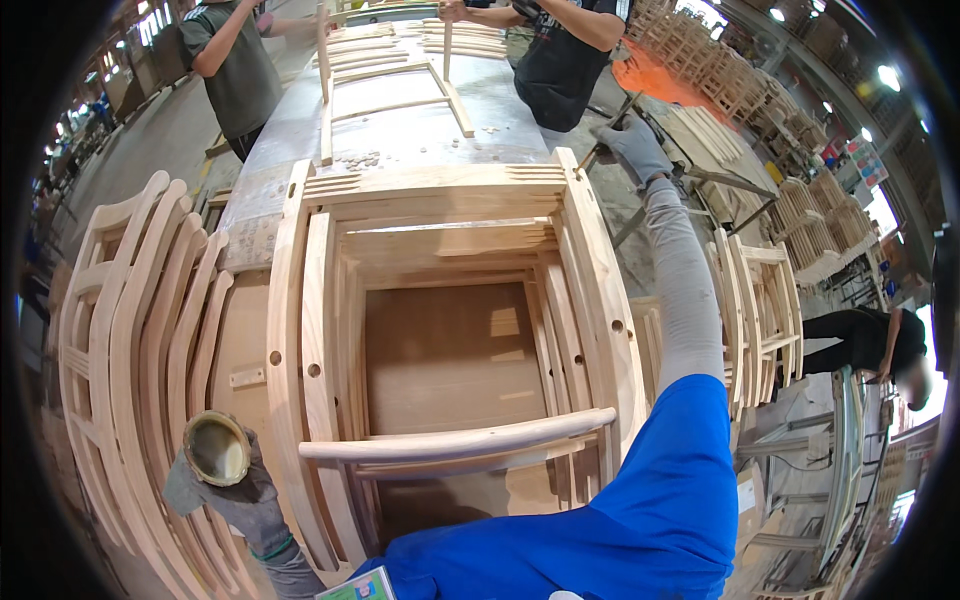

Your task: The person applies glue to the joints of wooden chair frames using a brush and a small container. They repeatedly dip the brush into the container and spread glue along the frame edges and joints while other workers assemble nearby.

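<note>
- Though already joined at the rails and near crossbar, looks only partly finished — a stack of chair frames, lying toward the near end of the tabletop.
- Done, by appearance: fitting of rails between the side posts. Left, perhaps: round holes in those posts, visibly unfilled; cannot tell whether meant to be.
- Has both hands set well apart, on opposite sides of the stack.
- Grips a round cup of pale liquid in the gloved left hand, curled about its side, just beyond the stack's left edge.
- Pinches — apparently — a thin stick in the gloved right hand, nearly closed, just beside the stack's far right corner; cannot tell whether touching it.
</note>
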A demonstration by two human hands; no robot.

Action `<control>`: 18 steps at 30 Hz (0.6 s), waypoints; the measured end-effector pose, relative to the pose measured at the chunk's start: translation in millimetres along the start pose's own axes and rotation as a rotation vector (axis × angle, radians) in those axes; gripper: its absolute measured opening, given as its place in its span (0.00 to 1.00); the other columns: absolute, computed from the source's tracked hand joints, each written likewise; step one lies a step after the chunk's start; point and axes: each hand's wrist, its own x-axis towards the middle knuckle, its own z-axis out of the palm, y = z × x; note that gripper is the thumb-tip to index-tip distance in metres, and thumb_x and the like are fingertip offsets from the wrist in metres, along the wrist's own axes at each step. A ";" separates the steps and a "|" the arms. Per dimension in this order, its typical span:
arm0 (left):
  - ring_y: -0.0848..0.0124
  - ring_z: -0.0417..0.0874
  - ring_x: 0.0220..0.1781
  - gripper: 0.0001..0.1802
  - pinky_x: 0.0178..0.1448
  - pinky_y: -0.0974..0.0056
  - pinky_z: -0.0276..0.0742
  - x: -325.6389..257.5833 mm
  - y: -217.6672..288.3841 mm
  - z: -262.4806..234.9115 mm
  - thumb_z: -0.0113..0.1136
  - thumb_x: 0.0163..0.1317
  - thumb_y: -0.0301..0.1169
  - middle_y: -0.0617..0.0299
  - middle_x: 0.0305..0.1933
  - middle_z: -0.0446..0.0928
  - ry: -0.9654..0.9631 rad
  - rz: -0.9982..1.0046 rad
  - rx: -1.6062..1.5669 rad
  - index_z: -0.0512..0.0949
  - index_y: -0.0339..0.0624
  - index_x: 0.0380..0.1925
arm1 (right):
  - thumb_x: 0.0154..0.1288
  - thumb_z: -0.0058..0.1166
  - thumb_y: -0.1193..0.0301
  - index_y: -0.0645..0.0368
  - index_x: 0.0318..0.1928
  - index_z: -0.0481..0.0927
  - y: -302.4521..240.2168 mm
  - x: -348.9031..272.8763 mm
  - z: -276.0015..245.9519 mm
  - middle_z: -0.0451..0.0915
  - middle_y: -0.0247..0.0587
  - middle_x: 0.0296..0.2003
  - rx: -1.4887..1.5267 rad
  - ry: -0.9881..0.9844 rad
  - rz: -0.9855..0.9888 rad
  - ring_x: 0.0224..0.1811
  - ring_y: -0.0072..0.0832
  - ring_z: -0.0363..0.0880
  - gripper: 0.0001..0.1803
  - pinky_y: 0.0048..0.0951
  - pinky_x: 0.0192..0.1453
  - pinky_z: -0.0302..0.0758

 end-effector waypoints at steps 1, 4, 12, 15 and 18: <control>0.57 0.71 0.59 0.27 0.63 0.53 0.71 1.7 0.6 -8.2 0.44 0.67 0.44 0.50 0.61 0.65 -0.027 -0.045 -0.111 0.59 0.44 0.62 | 0.53 0.64 0.65 0.66 0.29 0.76 -1.7 -1.2 3.1 0.77 0.39 0.23 -0.052 -0.008 -0.007 0.21 0.24 0.77 0.16 0.25 0.23 0.77; 0.57 0.71 0.59 0.25 0.63 0.53 0.73 2.2 -7.0 -9.4 0.44 0.68 0.41 0.50 0.60 0.65 -0.047 0.104 0.121 0.59 0.44 0.61 | 0.51 0.63 0.62 0.65 0.25 0.76 -3.6 -7.3 5.1 0.78 0.42 0.20 -0.145 0.031 -0.059 0.21 0.28 0.78 0.17 0.30 0.26 0.74; 0.60 0.70 0.60 0.28 0.62 0.57 0.73 6.2 -2.7 -4.4 0.50 0.62 0.33 0.51 0.60 0.64 -0.045 0.179 0.248 0.58 0.42 0.61 | 0.50 0.61 0.62 0.62 0.25 0.77 -10.8 -8.2 10.6 0.78 0.44 0.19 -0.282 -0.002 -0.118 0.24 0.34 0.78 0.15 0.34 0.32 0.71; 0.62 0.69 0.60 0.33 0.63 0.60 0.71 5.4 2.4 -1.8 0.56 0.56 0.24 0.52 0.61 0.63 -0.073 0.148 0.193 0.56 0.40 0.61 | 0.49 0.59 0.62 0.63 0.26 0.77 -12.6 -11.8 4.3 0.78 0.44 0.20 -0.354 -0.004 -0.120 0.24 0.34 0.79 0.15 0.34 0.32 0.72; 0.57 0.68 0.61 0.26 0.64 0.53 0.71 8.9 -1.6 -18.2 0.44 0.67 0.44 0.49 0.61 0.65 -0.099 0.253 0.367 0.59 0.43 0.61 | 0.49 0.58 0.62 0.64 0.26 0.78 -10.6 -12.8 9.7 0.78 0.46 0.20 -0.270 0.068 -0.116 0.23 0.32 0.79 0.15 0.33 0.30 0.73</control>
